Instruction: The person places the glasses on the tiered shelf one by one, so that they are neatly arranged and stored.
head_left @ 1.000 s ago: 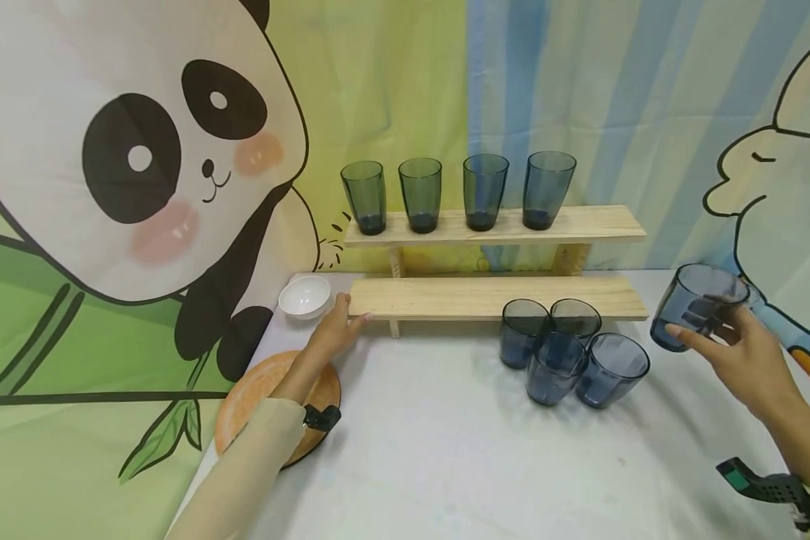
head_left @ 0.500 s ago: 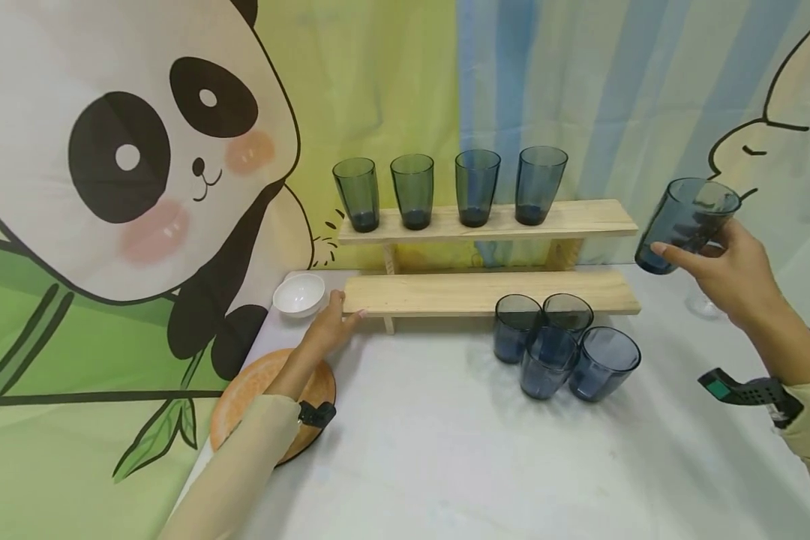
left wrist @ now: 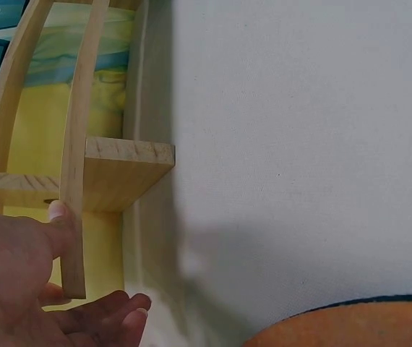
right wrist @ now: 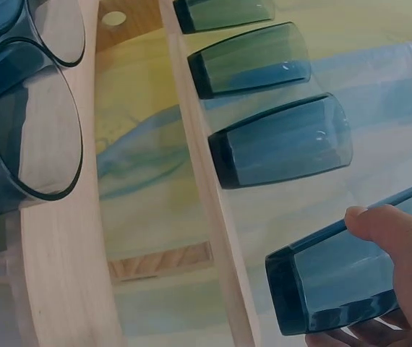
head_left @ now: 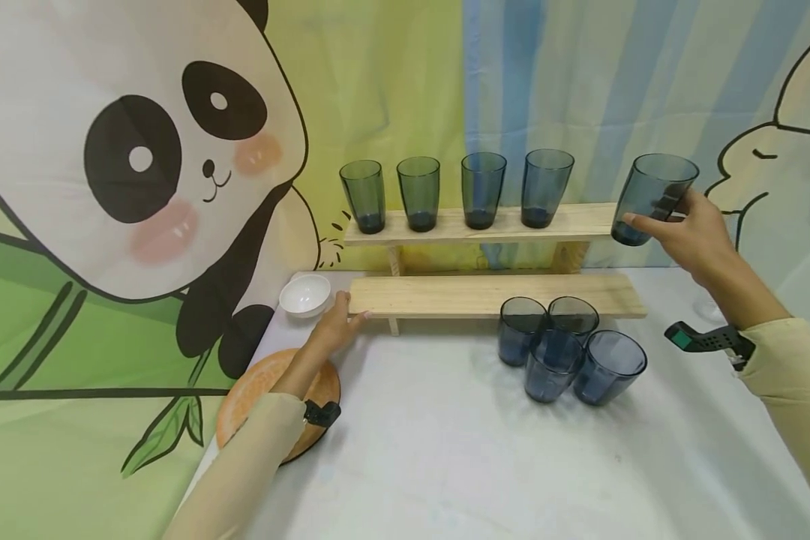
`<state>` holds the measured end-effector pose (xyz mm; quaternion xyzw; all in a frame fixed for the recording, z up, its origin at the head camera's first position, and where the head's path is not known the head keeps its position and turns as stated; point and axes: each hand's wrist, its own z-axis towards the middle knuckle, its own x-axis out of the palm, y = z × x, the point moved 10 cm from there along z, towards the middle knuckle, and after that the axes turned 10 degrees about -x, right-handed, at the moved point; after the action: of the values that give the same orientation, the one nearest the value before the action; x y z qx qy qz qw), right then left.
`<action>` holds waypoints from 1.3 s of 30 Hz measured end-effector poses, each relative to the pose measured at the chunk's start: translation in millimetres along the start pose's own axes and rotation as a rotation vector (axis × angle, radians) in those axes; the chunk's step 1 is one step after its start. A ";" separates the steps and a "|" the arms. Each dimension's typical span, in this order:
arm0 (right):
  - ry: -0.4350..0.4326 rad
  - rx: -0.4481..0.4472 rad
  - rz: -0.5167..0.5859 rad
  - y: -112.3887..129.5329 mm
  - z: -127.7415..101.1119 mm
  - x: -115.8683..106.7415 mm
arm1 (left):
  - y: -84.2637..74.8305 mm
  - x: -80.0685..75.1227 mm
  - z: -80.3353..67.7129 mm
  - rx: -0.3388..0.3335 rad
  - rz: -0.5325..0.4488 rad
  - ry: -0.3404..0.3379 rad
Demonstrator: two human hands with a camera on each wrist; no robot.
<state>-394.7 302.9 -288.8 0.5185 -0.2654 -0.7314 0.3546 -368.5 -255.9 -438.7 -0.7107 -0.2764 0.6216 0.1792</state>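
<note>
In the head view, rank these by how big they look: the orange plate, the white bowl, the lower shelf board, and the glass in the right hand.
1. lower shelf board, by far the longest.
2. orange plate, partly hidden by the left sleeve.
3. held glass and white bowl: too alike to rank.

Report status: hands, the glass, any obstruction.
Right hand grips blue glass at top shelf right end. Left hand rests on lower shelf. Spot beside fourth glass open.

Table (head_left: 445, 450): shelf (head_left: 496, 294), cups (head_left: 567, 352), bowl (head_left: 304, 294), plate (head_left: 256, 390).
</note>
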 end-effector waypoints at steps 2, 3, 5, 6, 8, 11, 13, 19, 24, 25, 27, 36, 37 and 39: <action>0.002 0.001 0.013 -0.5 4.7 3.8 | -1.3 -0.1 0.3 0.000 -0.002 0.003; 0.002 0.002 0.018 -0.8 7.0 5.5 | -1.6 -0.4 0.0 -0.002 0.000 0.002; 0.002 0.007 0.027 -1.4 11.4 8.3 | -1.4 -0.6 0.2 -0.010 0.005 -0.001; 0.004 0.010 0.033 -1.6 13.4 9.7 | -0.9 -0.5 0.1 -0.017 0.005 -0.001; 0.004 0.020 0.041 -2.1 17.5 11.8 | 0.6 0.2 -0.2 -0.028 0.006 0.000; 0.006 0.036 0.050 -3.2 23.3 14.8 | 2.1 0.8 -0.4 -0.035 0.002 -0.001; 0.012 0.044 0.055 -3.8 27.1 17.3 | 2.4 0.5 -1.1 -0.036 0.004 -0.004; 0.027 0.065 0.066 -10.3 37.0 25.9 | 0.9 0.4 -5.1 -0.030 0.011 0.002; 0.025 0.053 0.056 -11.9 44.5 27.7 | -1.9 0.0 -5.8 -0.019 0.001 0.001; 0.025 0.051 0.053 -11.6 45.8 27.7 | -2.1 -0.2 -5.6 -0.018 0.001 -0.001; 0.026 0.047 0.043 -10.2 48.2 27.6 | -2.1 0.0 -4.8 -0.016 0.005 -0.004; 0.028 0.056 0.050 -9.0 53.8 31.0 | -1.0 -1.0 -2.3 -0.022 0.009 -0.012; 0.027 0.060 0.053 -9.8 54.1 31.8 | -0.6 -0.4 -2.1 -0.023 0.010 -0.010; 0.026 0.066 0.057 -11.4 55.0 33.3 | 0.3 0.6 -2.0 -0.028 0.012 -0.010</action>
<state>-456.5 284.5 -298.7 0.5317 -0.2994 -0.7051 0.3612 -366.4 -255.6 -439.0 -0.7116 -0.2816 0.6224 0.1642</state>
